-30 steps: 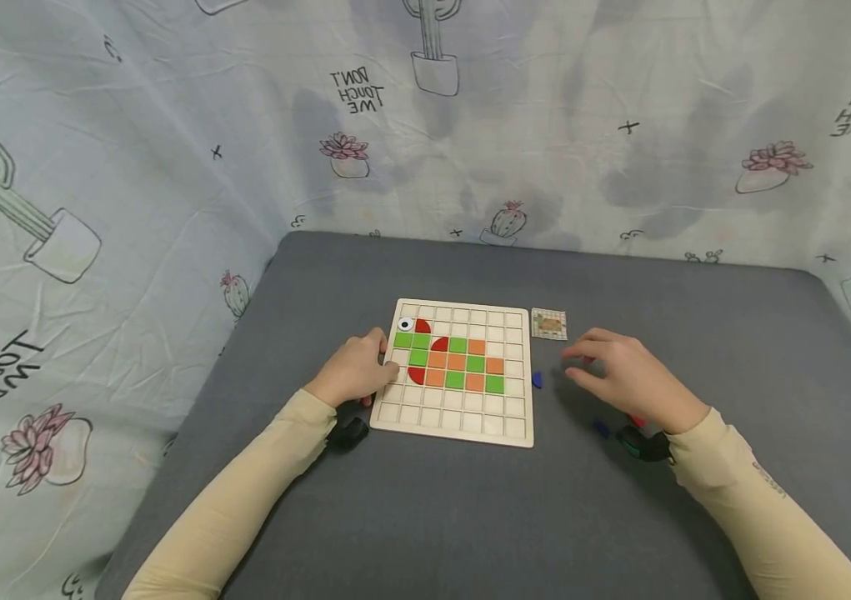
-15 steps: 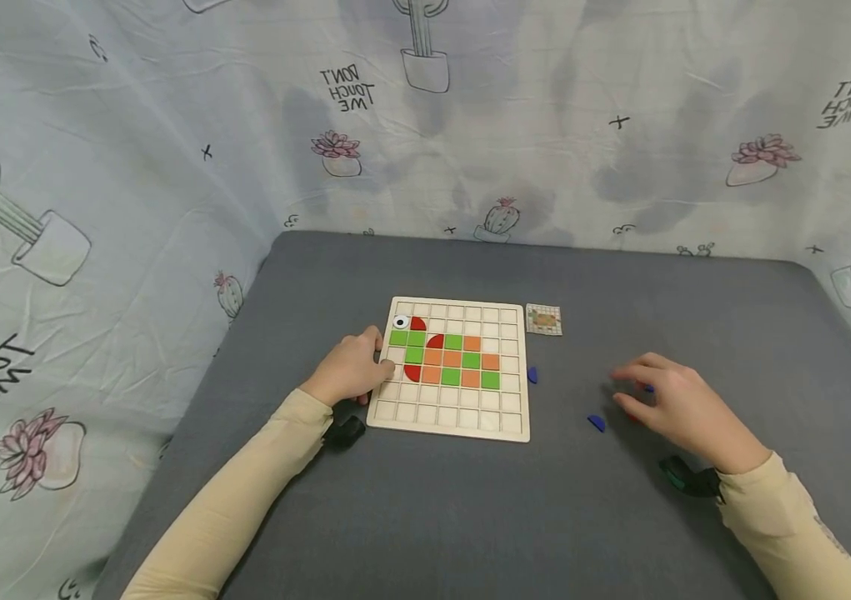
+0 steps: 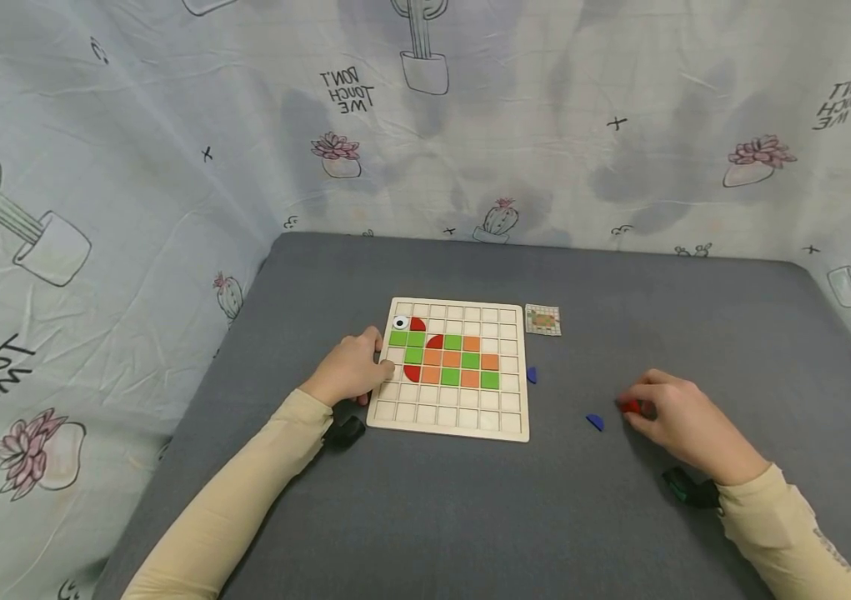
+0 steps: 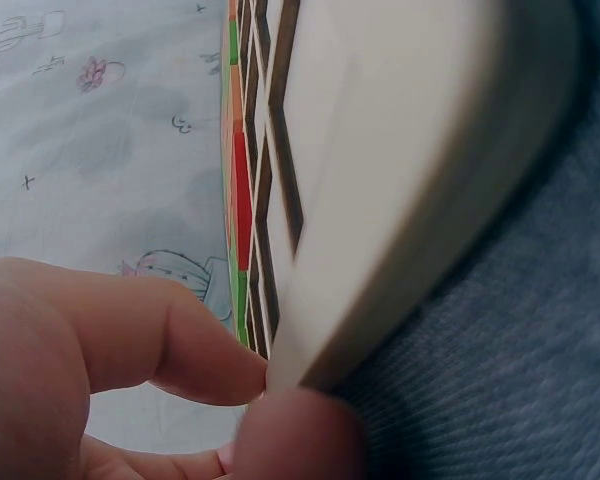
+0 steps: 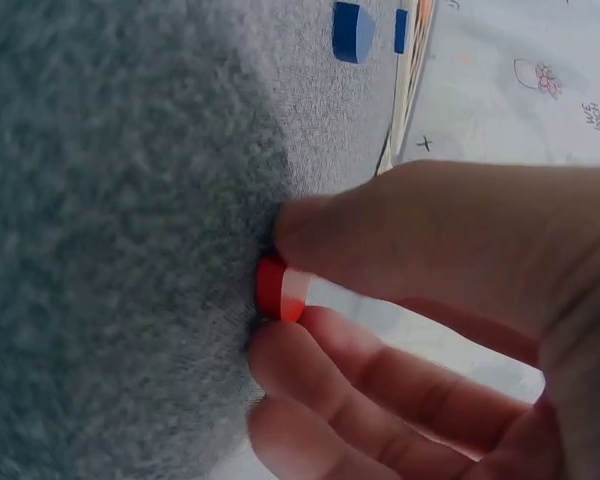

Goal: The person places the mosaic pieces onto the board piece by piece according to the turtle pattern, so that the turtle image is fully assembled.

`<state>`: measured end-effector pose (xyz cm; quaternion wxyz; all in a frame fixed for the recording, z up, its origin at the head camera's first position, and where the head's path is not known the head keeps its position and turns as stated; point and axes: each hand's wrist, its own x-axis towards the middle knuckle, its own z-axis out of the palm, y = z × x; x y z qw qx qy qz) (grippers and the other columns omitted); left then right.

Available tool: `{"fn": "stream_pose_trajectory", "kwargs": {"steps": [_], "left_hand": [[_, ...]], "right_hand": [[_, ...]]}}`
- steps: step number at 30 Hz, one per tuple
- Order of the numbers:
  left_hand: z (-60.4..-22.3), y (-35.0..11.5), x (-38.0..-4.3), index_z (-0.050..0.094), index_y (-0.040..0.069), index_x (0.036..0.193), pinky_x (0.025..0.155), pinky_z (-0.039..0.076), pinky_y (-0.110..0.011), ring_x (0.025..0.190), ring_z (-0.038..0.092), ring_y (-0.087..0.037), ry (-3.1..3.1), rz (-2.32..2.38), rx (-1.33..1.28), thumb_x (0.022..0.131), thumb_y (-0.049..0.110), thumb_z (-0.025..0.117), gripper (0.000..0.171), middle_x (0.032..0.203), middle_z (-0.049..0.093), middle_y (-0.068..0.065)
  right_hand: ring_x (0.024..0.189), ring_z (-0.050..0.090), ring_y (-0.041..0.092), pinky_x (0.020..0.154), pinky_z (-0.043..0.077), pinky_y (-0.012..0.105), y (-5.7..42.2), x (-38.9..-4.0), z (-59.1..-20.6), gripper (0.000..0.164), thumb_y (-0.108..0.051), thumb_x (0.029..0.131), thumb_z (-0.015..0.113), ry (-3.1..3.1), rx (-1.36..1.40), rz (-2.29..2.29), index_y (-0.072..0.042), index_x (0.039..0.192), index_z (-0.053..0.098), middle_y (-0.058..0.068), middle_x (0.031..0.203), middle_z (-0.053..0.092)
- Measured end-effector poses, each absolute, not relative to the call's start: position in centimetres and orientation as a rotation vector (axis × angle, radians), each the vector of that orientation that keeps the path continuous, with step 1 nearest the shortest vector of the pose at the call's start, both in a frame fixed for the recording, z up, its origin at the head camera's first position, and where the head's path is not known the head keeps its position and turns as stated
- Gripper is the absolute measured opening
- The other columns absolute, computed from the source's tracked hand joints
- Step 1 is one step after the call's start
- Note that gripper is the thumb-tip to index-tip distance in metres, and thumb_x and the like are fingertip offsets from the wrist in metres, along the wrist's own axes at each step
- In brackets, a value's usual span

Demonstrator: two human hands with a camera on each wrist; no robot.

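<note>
A wooden grid board [image 3: 503, 408] lies on the grey table with a pattern of green and orange squares, red quarter-round pieces and a round eye piece [image 3: 400, 322] set in its cells. My left hand [image 3: 346, 365] holds the board's left edge, thumb over the rim; the left wrist view shows finger and thumb at the board's edge [image 4: 390, 200]. Off to the right of the board, my right hand [image 3: 688, 421] pinches a small red piece [image 5: 280, 290] between thumb and fingers, low over the cloth.
One blue half-round piece [image 3: 595, 422] lies between the right hand and the board. Another blue piece [image 3: 532, 375] is close beside the board's right edge. At the board's upper right corner lies a small pattern card [image 3: 543, 320]. A printed curtain [image 3: 545, 150] hangs behind the table.
My right hand has moved right, away from the board, and taken hold of the red piece. The left hand stays at the board's edge.
</note>
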<state>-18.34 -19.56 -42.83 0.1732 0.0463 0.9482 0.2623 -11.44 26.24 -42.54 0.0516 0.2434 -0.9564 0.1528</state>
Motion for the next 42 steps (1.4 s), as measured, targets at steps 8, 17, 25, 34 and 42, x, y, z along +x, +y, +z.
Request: {"fn": "stream_pose_trajectory", "kwargs": {"steps": [8,17,25,34,42], "left_hand": [[-43.1,-19.7,-18.5,0.051,0.006,0.122,0.043,0.046,-0.029,0.043,0.061,-0.017,2.689,0.751,0.135,0.100,0.025,0.059,0.031,0.058,0.064,-0.008],[-42.8,-19.7,-18.4,0.051,0.004,0.123,0.044,0.046,-0.028,0.043,0.061,-0.017,2.695,0.748,0.130,0.099,0.025,0.059,0.032,0.060,0.063,-0.008],[-42.8,-19.6,-18.2,0.051,0.004,0.123,0.043,0.046,-0.029,0.043,0.061,-0.018,2.692,0.758,0.129,0.099,0.025,0.060,0.032,0.060,0.063,-0.009],[-42.9,-19.6,-18.3,0.050,0.004,0.122,0.043,0.047,-0.030,0.042,0.061,-0.018,2.691,0.784,0.142,0.099,0.025,0.060,0.033,0.063,0.064,-0.010],[-42.9,-19.6,-18.3,0.051,0.005,0.121,0.043,0.047,-0.030,0.043,0.061,-0.018,2.690,0.772,0.131,0.099,0.025,0.061,0.032,0.062,0.063,-0.010]], "right_hand": [[0.075,0.064,0.015,0.063,0.052,0.036,26.1,-11.4,-42.7,0.026,0.005,0.073,0.087,-2.912,0.751,0.483,-0.008,0.094,0.079,0.004,0.095,0.071],[0.076,0.059,0.011,0.063,0.050,0.034,24.3,-12.5,-42.5,0.026,0.004,0.075,0.084,-2.806,0.820,0.504,-0.011,0.095,0.076,0.000,0.095,0.067],[0.080,0.060,0.011,0.064,0.051,0.030,20.5,-15.2,-42.1,0.020,0.001,0.083,0.080,-2.755,0.889,0.646,-0.013,0.097,0.075,-0.001,0.098,0.066],[0.082,0.063,0.017,0.068,0.052,0.032,16.1,-18.5,-42.2,0.016,-0.002,0.087,0.079,-2.756,0.958,0.839,-0.010,0.100,0.074,0.001,0.100,0.066],[0.085,0.064,0.016,0.072,0.054,0.035,13.1,-21.0,-42.3,0.014,-0.004,0.088,0.079,-2.825,1.021,0.887,-0.011,0.100,0.075,0.001,0.098,0.065]]}}
